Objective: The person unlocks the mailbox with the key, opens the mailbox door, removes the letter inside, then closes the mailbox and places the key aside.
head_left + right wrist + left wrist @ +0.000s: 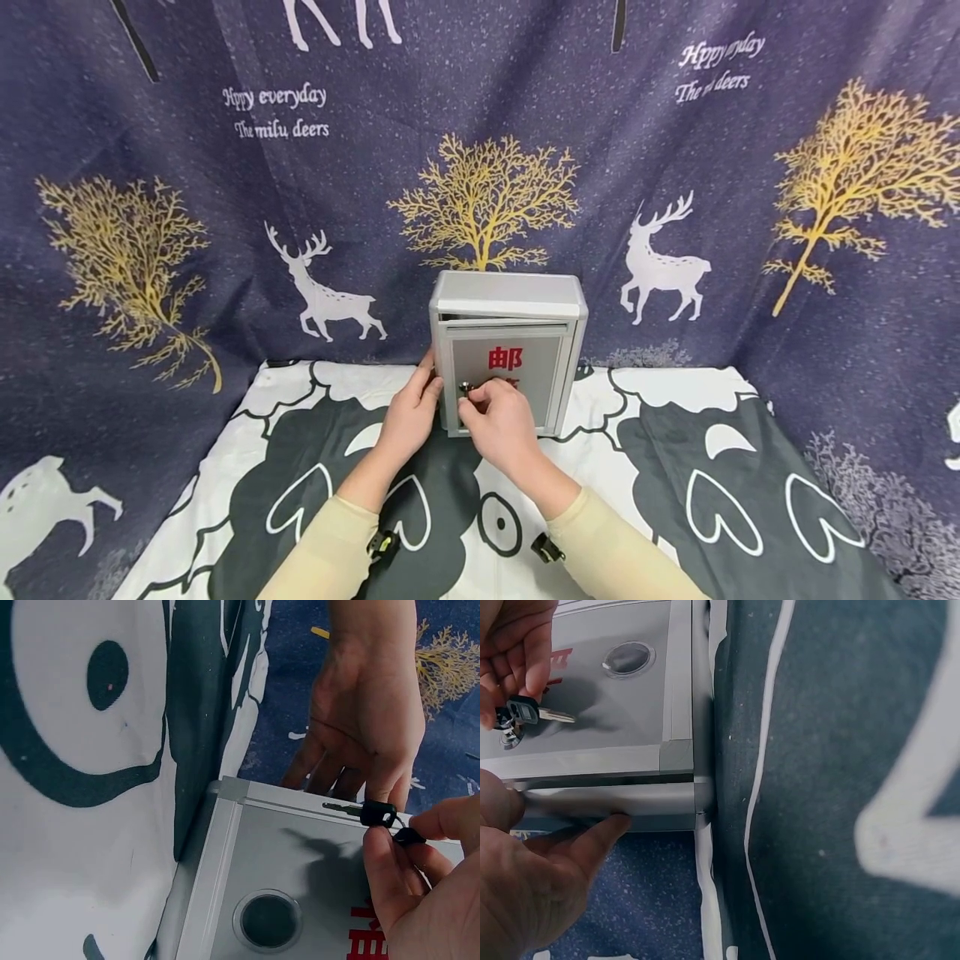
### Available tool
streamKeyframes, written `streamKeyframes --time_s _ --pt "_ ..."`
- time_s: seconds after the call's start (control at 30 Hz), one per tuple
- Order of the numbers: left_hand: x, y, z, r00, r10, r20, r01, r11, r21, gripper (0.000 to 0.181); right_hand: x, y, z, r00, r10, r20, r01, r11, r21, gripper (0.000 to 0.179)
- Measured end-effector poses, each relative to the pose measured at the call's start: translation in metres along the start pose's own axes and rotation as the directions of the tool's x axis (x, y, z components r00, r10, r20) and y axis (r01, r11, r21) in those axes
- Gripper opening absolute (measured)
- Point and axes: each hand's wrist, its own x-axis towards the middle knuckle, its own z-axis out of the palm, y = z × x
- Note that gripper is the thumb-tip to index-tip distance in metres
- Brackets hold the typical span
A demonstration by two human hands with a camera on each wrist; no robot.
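Note:
A grey metal mailbox (502, 293) with red characters stands upright, its framed front door (543, 375) slightly ajar along the left side and top. My right hand (501, 421) pinches a black-headed key at the lock (511, 738) on the door's left part. A second key (379, 813), also with a black head, hangs from the same ring, its blade free. My left hand (412, 408) rests against the mailbox's left side, fingers stretched along it and thumb near the front edge. Part of the red lettering is hidden behind my right hand.
A round window (268, 920) sits low in the door. Under the mailbox lies a black-and-white patterned cloth (592, 467). Close behind it hangs a dark blue curtain (517, 100) printed with deer and golden trees. Small black wrist cameras (547, 547) sit at both sleeves.

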Motion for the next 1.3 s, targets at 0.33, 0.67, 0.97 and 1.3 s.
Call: streamKeyframes --time_s 0.33,0.67,0.97,1.3 --pt "0.000 -0.001 0.000 1.000 0.009 -0.002 -0.009 1.000 0.012 0.060 -0.008 -0.001 -0.008 0.998 0.032 0.052 -0.034 0.999 0.039 0.006" --pt "0.000 -0.001 0.000 1.000 0.016 -0.009 -0.016 1.000 0.014 0.059 -0.015 0.003 -0.016 0.998 -0.024 0.052 0.019 0.995 0.094 0.006" --pt "-0.001 -0.001 0.001 1.000 0.000 -0.001 0.000 1.000 0.007 0.059 -0.023 0.006 -0.026 0.994 -0.024 0.102 0.013 0.994 0.111 0.008" --pt "-0.001 -0.002 0.001 1.000 0.010 0.000 -0.010 1.000 -0.005 0.058 -0.030 0.009 -0.038 0.987 -0.098 0.125 0.077 0.984 0.162 0.015"
